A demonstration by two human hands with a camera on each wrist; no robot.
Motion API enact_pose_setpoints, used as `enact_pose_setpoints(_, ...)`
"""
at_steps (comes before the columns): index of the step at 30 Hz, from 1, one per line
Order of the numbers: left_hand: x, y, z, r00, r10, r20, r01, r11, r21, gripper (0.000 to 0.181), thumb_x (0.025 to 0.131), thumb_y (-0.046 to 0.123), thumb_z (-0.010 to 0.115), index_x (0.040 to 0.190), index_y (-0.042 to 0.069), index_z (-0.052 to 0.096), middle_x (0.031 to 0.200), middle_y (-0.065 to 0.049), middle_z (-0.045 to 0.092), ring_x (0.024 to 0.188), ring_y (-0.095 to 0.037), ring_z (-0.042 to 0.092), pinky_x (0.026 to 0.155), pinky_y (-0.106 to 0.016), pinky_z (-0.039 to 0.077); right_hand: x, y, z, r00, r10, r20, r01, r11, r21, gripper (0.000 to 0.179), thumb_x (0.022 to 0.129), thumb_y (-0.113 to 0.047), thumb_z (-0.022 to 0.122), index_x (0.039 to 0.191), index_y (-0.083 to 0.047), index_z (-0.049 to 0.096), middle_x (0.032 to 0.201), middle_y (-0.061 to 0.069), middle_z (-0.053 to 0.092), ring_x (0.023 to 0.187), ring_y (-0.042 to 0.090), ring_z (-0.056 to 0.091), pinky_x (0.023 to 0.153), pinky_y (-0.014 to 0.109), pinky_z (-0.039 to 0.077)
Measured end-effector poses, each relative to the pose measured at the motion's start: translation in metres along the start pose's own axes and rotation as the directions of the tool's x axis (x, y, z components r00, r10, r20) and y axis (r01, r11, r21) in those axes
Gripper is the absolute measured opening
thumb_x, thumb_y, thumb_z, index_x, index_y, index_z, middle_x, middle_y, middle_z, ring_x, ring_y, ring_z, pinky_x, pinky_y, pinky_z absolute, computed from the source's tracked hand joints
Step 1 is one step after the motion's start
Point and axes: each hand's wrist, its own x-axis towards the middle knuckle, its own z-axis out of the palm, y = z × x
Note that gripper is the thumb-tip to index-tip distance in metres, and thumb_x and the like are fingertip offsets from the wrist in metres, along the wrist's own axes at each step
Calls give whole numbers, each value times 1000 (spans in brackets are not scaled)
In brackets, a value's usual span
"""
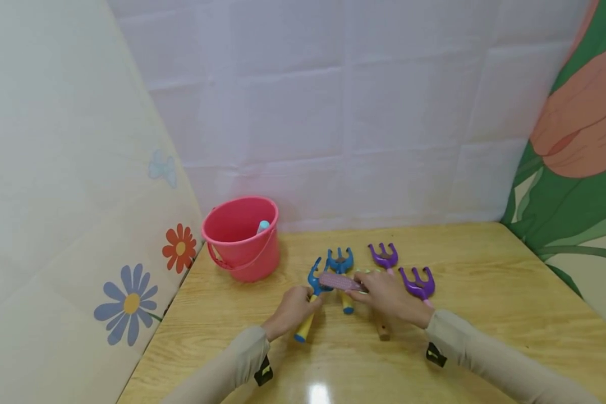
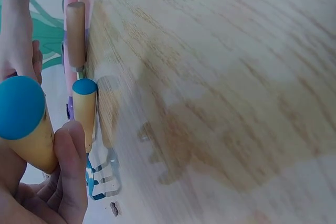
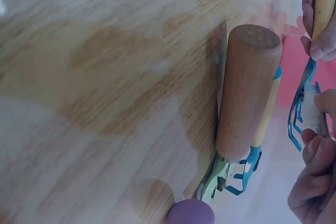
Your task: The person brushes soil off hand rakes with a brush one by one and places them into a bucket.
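Note:
My left hand [image 1: 294, 310] grips the yellow handle [image 2: 35, 153] of a small blue hand rake [image 1: 315, 285], its tines pointing up and away. In my right hand [image 1: 390, 295] is a pinkish-purple scrub brush [image 1: 335, 281], pinched between thumb and fingers. White bristles [image 3: 310, 109] on it face the held rake's tines and overlap them in the right wrist view. Just behind lies a second blue hand rake [image 1: 340, 262] with a yellow handle. Under my right hand, a green-headed tool with a brown wooden handle [image 3: 249, 95] is partly hidden.
A pink bucket [image 1: 255, 259] stands at the back left, with a light blue item [image 1: 263, 226] inside. Two purple hand rakes [image 1: 420, 287] lie on the right, partly behind my right hand. A white cloth [image 1: 343, 140] hangs behind the wooden table [image 1: 485, 292].

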Motion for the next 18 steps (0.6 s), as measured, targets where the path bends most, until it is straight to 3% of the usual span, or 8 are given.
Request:
enact_pose_setpoints(9, -2, 1, -2, 1000, 6, -10, -6, 1000, 30, 45, 94, 16, 66, 58, 16, 38, 51, 9, 36, 43, -2, 37, 42, -17, 28, -1, 0, -1, 1000, 15, -27, -14, 1000, 25, 28, 91, -39, 70, 89, -12, 67, 66, -14, 51, 51, 2, 40, 47, 21, 35)
enact_pose_setpoints(14, -3, 3, -2, 1000, 5, -18, -5, 999, 36, 46, 93, 15, 65, 58, 16, 36, 51, 9, 34, 43, -3, 35, 43, -18, 27, 0, 0, -3, 997, 5, -78, -7, 1000, -26, 27, 88, -38, 73, 87, -11, 68, 63, -13, 49, 51, 2, 38, 46, 22, 33)
enact_pose_setpoints(18, -3, 3, -2, 1000, -9, -15, 9, 1000, 30, 47, 93, 16, 66, 57, 16, 36, 51, 9, 33, 43, -3, 35, 42, -18, 27, 0, -4, -5, 997, 23, -76, -25, 999, -28, 28, 88, -38, 73, 88, -10, 69, 62, -13, 48, 50, 2, 38, 45, 22, 32)
